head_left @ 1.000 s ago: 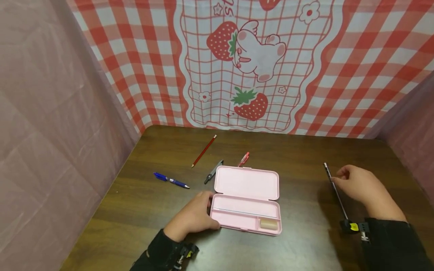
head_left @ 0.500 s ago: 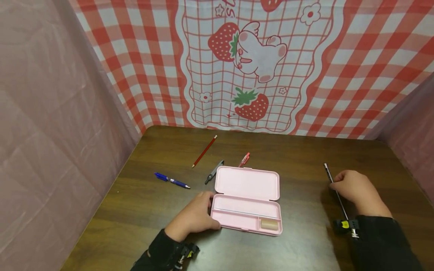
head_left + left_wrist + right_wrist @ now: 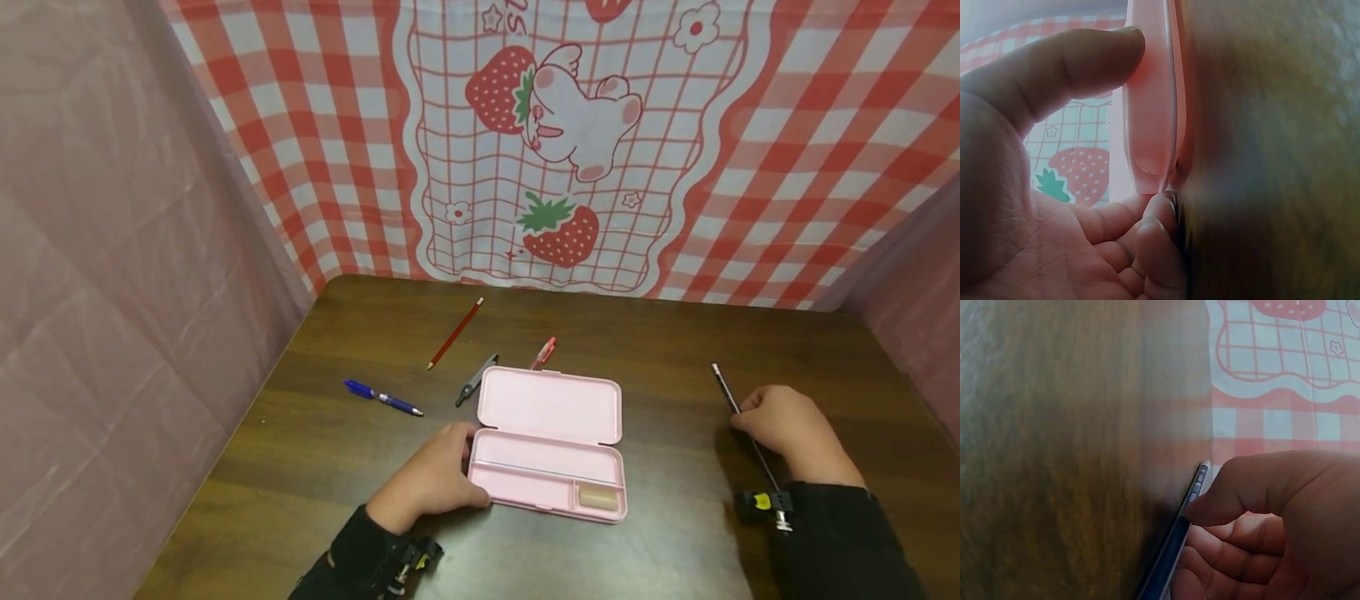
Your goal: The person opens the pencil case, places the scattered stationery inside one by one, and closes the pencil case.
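Note:
An open pink pencil case lies in front of me with its lid folded back. My left hand grips the case's left end, thumb along the front side and fingertips at the back corner. A tan eraser sits in the case's small right compartment. On the right, my right hand pinches a dark pencil between thumb and fingers. In the right wrist view, the pencil's pale end sticks out beyond the thumb, and the lettering near it is too small to read.
Left of the case lies a blue pen. Behind it are a red pencil and a grey compass. A red pen is partly hidden by the lid. A checked cloth hangs at the table's back edge.
My right hand has moved a little left and its fingers have closed on the dark pencil. The pencil's far end has shifted slightly left. My left hand keeps its grip on the case.

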Demonstrator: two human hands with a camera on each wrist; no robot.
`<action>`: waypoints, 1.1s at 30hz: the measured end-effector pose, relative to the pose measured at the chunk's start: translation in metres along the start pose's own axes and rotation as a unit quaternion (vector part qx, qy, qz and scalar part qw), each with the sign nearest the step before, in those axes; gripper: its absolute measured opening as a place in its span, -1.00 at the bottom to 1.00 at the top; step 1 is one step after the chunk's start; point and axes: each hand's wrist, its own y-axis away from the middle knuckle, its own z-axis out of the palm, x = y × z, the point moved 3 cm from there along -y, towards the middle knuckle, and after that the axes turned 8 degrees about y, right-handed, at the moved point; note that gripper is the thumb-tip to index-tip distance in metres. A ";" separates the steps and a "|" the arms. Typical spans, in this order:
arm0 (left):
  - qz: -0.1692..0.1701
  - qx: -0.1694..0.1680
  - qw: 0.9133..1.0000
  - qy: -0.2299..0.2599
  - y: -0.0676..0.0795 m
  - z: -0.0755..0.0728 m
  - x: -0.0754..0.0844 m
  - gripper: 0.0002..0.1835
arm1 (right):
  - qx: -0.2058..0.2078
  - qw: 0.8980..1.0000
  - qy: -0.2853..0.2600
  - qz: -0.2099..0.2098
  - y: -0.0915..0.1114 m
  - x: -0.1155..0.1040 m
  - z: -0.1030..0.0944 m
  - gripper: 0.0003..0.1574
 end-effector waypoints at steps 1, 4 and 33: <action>0.001 0.000 1.000 0.001 0.000 0.000 0.001 -0.12 | 0.002 1.000 0.003 -0.002 0.000 0.000 0.000 -0.72; 0.002 0.001 1.000 0.004 0.000 0.000 0.001 -0.13 | 0.006 1.000 0.012 -0.011 0.001 -0.002 0.001 -0.73; 0.003 0.002 1.000 0.001 0.000 0.000 0.001 -0.12 | 0.058 0.992 -0.034 -0.108 0.036 -0.099 -0.012 -0.69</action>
